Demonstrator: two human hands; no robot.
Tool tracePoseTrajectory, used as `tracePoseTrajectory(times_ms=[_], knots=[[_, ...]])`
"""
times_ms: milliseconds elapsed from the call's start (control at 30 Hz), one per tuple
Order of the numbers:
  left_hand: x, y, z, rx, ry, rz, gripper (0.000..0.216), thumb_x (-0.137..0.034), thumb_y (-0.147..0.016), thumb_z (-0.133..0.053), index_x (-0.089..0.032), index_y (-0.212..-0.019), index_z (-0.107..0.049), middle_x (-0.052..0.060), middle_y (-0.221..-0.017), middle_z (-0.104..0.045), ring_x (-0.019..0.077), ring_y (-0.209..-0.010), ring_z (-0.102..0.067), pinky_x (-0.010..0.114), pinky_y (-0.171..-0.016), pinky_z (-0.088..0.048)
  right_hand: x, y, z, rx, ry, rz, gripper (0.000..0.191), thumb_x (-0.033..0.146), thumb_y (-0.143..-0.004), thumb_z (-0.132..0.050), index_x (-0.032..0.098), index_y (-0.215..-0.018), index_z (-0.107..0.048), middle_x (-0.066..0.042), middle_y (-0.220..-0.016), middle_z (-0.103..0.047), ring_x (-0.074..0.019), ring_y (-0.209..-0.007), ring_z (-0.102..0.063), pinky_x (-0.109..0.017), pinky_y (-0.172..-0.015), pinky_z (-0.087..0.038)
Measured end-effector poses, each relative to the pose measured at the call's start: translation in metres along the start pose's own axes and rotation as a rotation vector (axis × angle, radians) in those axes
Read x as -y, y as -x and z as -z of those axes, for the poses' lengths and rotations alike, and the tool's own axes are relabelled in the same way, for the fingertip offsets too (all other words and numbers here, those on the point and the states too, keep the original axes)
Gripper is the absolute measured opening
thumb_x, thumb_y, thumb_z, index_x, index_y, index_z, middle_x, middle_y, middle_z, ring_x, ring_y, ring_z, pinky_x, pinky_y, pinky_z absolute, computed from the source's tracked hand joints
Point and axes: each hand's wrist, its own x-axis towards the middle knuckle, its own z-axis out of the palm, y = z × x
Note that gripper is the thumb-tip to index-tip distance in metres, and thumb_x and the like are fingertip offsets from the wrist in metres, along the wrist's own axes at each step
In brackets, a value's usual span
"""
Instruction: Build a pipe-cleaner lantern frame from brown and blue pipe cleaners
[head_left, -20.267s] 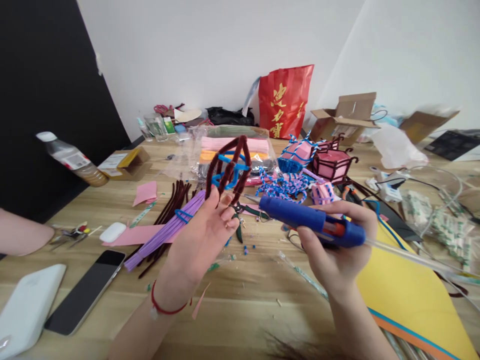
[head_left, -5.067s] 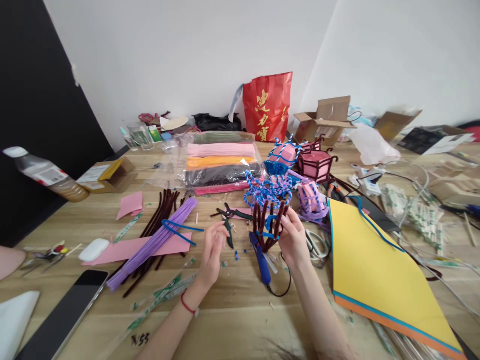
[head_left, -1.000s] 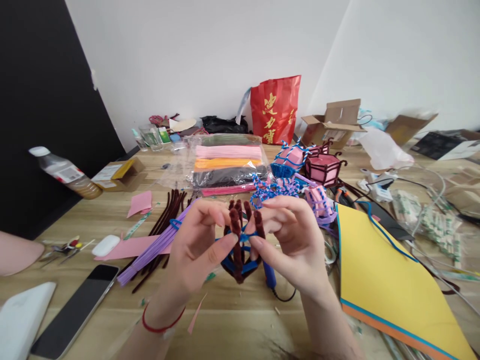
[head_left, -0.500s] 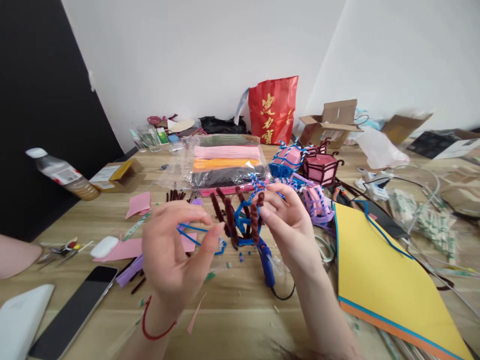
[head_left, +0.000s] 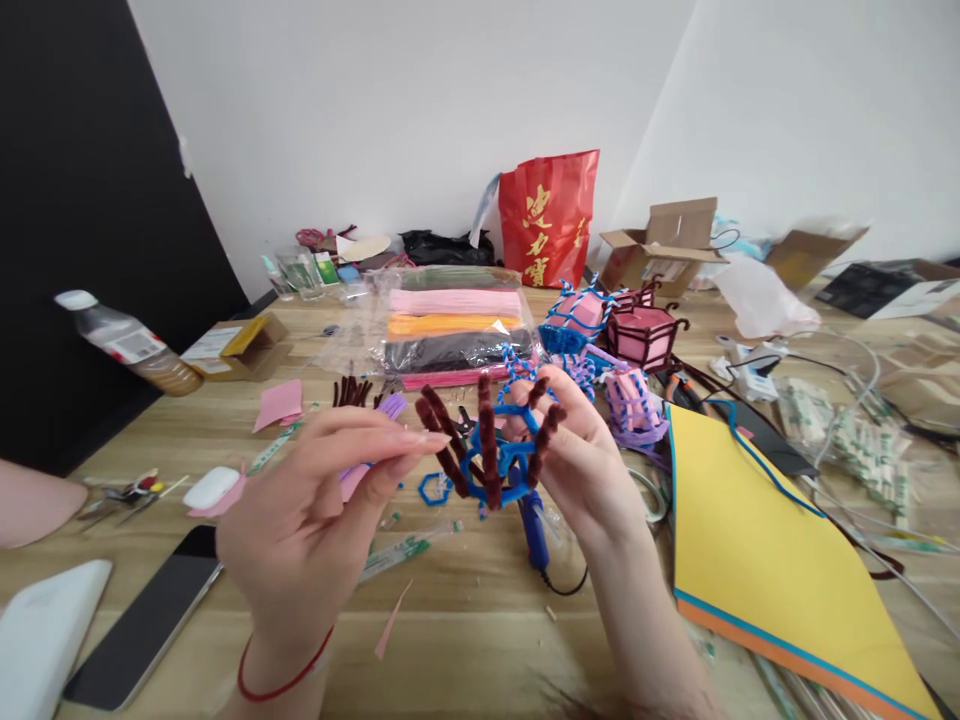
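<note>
In my right hand (head_left: 589, 460) is a small lantern-like pipe-cleaner frame (head_left: 491, 450), made of blue hexagon rings with dark brown fuzzy posts around them. My right fingers grip its far right side and are partly hidden behind it. My left hand (head_left: 322, 510), with a red cord on the wrist, is closed in a pinch. Its fingertips meet a brown post on the frame's left side. Below the frame lies a blue hot glue gun (head_left: 534, 530). On the table between the hands is a loose blue hexagon ring (head_left: 435, 489).
Finished pipe-cleaner lanterns (head_left: 641, 335) stand behind my right hand. A plastic pack of coloured pipe cleaners (head_left: 454, 325) lies at the back, before a red bag (head_left: 547, 220). Yellow sheets (head_left: 772, 560) are at right; a phone (head_left: 146, 615) and a bottle (head_left: 127, 345) at left.
My left hand has moved left and down, its fingers closing from a loose curve into a pinch at the brown post. The frame has turned and tilted in my right hand.
</note>
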Motion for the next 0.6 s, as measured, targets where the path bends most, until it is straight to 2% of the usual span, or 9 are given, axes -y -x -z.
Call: tracePoseTrajectory(times_ms=[100,200,267,333,400,467,533,600], knots=[[0.0,-0.001,0.002,-0.029,-0.024,0.03,0.032,-0.005,-0.085,-0.077,-0.034,-0.098,-0.08,-0.003,-0.088,-0.076,0.0199,-0.089,-0.067,0.036,-0.06,-0.058,0.0,0.0,0.005,-0.02,0.04,-0.004,0.04,0.038,-0.069,-0.092,0.032,-0.102,-0.071,-0.001,-0.103,-0.075,-0.0175,-0.081,-0.071,-0.031,-0.075,-0.062],[0.004,-0.007,0.006,-0.108,-0.032,0.002,0.029,-0.009,-0.075,-0.088,-0.033,-0.091,-0.082,-0.002,-0.077,-0.07,0.0201,-0.084,-0.061,0.035,-0.053,-0.053,-0.001,-0.003,0.012,-0.016,0.074,-0.021,0.036,0.037,-0.075,-0.088,0.031,-0.105,-0.07,-0.002,-0.104,-0.076,-0.019,-0.086,-0.072,-0.034,-0.078,-0.063],[0.008,-0.012,0.011,-0.155,-0.052,-0.017,0.029,-0.012,-0.071,-0.092,-0.033,-0.089,-0.082,-0.002,-0.071,-0.066,0.0207,-0.084,-0.059,0.037,-0.058,-0.054,-0.001,-0.005,0.016,0.001,0.083,-0.042,0.034,0.038,-0.078,-0.085,0.029,-0.107,-0.07,-0.002,-0.102,-0.076,-0.0195,-0.084,-0.072,-0.035,-0.078,-0.063],[0.014,-0.015,0.017,-0.191,-0.123,-0.009,0.028,-0.014,-0.07,-0.092,-0.032,-0.088,-0.083,-0.002,-0.073,-0.068,0.0219,-0.087,-0.059,0.041,-0.072,-0.053,-0.002,-0.006,0.018,0.015,0.07,-0.066,0.034,0.039,-0.079,-0.083,0.028,-0.108,-0.07,-0.001,-0.099,-0.077,-0.0194,-0.08,-0.071,-0.036,-0.077,-0.063],[0.019,-0.015,0.022,-0.171,-0.2,-0.043,0.025,-0.017,-0.077,-0.087,-0.034,-0.094,-0.083,-0.002,-0.079,-0.07,0.0205,-0.08,-0.06,0.041,-0.075,-0.048,-0.002,-0.006,0.018,0.035,0.058,-0.09,0.035,0.04,-0.079,-0.083,0.028,-0.109,-0.07,0.0,-0.095,-0.077,-0.0198,-0.078,-0.071,-0.037,-0.076,-0.064],[0.023,-0.014,0.026,-0.156,-0.272,-0.051,0.028,-0.02,-0.084,-0.081,-0.036,-0.107,-0.081,-0.002,-0.091,-0.075,0.021,-0.081,-0.063,0.039,-0.071,-0.047,-0.002,-0.006,0.018,0.063,0.061,-0.107,0.036,0.04,-0.078,-0.083,0.027,-0.109,-0.071,-0.001,-0.094,-0.077,-0.021,-0.079,-0.072,-0.038,-0.078,-0.064],[0.026,-0.013,0.029,-0.11,-0.317,-0.019,0.029,-0.022,-0.091,-0.073,-0.036,-0.116,-0.079,-0.003,-0.091,-0.075,0.0184,-0.074,-0.062,0.036,-0.065,-0.045,-0.002,-0.007,0.017,0.085,0.074,-0.106,0.036,0.041,-0.078,-0.083,0.027,-0.109,-0.071,-0.002,-0.094,-0.078,-0.0221,-0.081,-0.073,-0.039,-0.08,-0.064],[0.028,-0.014,0.032,-0.031,-0.333,-0.011,0.028,-0.022,-0.094,-0.069,-0.035,-0.117,-0.079,-0.004,-0.083,-0.073,0.0171,-0.071,-0.061,0.036,-0.069,-0.046,-0.003,-0.007,0.016,0.086,0.081,-0.093,0.036,0.042,-0.079,-0.083,0.027,-0.11,-0.07,-0.002,-0.095,-0.078,-0.0224,-0.081,-0.073,-0.04,-0.08,-0.064]])
